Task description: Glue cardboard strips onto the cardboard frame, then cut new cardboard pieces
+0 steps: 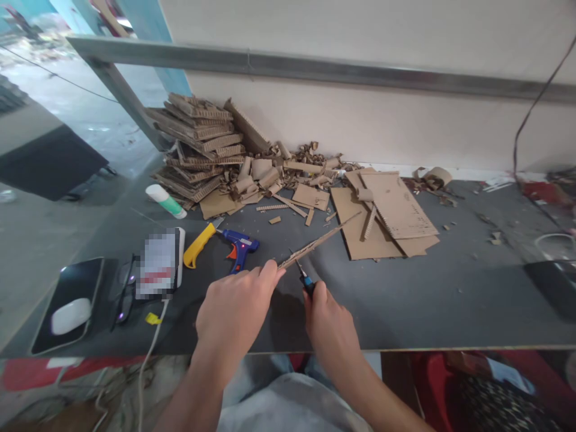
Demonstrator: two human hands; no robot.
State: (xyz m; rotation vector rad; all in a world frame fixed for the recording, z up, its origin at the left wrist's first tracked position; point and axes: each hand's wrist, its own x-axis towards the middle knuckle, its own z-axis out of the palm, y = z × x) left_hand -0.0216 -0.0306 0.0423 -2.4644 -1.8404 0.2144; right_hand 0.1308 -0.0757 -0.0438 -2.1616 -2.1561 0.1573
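My left hand [238,309] is closed on the near end of a thin piece of corrugated cardboard [319,240], held edge-on so that it points away to the right. In my right hand [330,318] is a craft knife [308,282] with a dark and blue handle. Its blade tip is at the cardboard's edge, close to my left fingers; whether it cuts in cannot be made out. Beyond my left hand lie a blue glue gun [242,245] and a yellow-handled cutter [199,246]. Flat cardboard sheets [396,207] rest past the held piece.
Stacked cardboard pieces [198,141] and a heap of scraps [288,171] stand against the wall. To the left are a glue stick [165,201], a white boxy device [159,264] with a cable, glasses [126,291] and a phone [67,300] bearing a white case [71,316].
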